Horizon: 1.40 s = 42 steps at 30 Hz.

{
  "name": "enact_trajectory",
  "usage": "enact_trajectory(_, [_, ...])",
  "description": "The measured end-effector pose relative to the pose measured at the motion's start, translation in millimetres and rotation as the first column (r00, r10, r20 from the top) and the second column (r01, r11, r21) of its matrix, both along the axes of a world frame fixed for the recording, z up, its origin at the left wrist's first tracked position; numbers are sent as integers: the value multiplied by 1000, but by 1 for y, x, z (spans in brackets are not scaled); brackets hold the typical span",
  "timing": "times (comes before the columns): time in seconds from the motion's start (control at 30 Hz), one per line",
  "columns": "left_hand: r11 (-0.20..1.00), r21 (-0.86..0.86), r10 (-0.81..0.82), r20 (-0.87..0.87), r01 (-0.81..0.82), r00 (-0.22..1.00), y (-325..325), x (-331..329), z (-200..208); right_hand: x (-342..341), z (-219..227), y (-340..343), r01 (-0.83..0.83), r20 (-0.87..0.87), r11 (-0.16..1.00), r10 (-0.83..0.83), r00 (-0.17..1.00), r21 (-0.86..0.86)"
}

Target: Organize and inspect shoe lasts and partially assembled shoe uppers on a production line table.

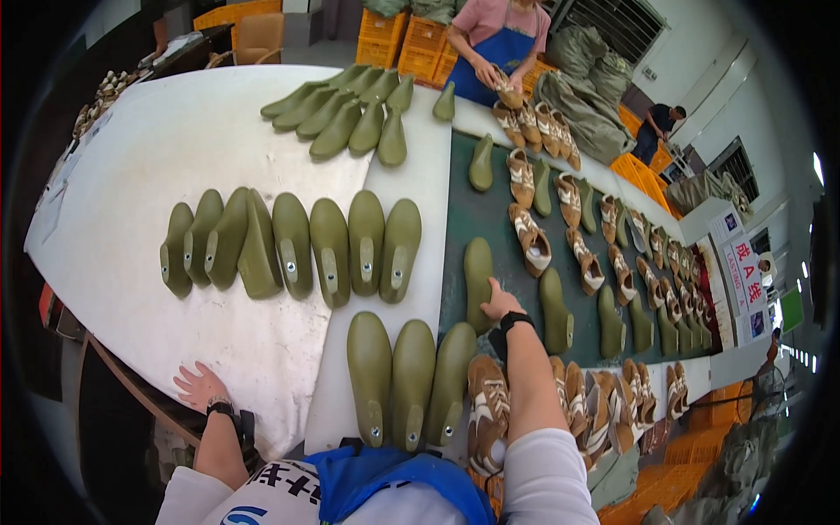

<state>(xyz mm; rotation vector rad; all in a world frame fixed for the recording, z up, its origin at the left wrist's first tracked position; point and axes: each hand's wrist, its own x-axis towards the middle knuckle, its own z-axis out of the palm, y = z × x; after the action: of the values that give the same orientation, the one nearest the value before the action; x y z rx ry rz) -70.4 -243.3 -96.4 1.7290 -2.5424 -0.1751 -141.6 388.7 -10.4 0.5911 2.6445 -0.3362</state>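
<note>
On the near left of the white table my left hand rests with its fingers spread, holding nothing. My right hand reaches over the green conveyor belt and grips the right side of an olive-green shoe last; some of its fingers are hidden. Just in front of me lie three more lasts, toes pointing away. A brown and white sneaker sits beside them, left of my right forearm. Farther along the belt, another last lies to the right of my hand.
A row of several lasts spans the middle of the white table, with another group behind. Sneakers and lasts line the belt. Across from me a person in a blue apron handles a sneaker. Orange crates stand behind.
</note>
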Motion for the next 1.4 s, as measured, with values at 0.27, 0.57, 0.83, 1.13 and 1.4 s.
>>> enact_trajectory(0.27, [1000, -7, 10, -64, -10, 998, -9, -4, -16, 35, 57, -3, 7, 202, 987, 26, 979, -159])
enact_trajectory(0.57, [1000, 7, -5, -52, 5, 999, -14, 1, -12, 183, 190, -44, -347, 95, 862, 406, 909, -370])
enact_trajectory(0.83, [1000, 8, 3, -51, -3, 999, -18, -8, -23, 333, 132, -143, -373, -112, 928, 369, 923, -9])
enact_trajectory(1.13, [1000, 21, 19, -40, -18, 999, -15, -3, -14, 314, 194, -109, 154, -415, 556, -752, 513, -817])
enact_trajectory(1.4, [1000, 3, 26, -66, -26, 997, -13, -5, -19, 257, 162, -62, -235, 191, -315, -881, 433, -920])
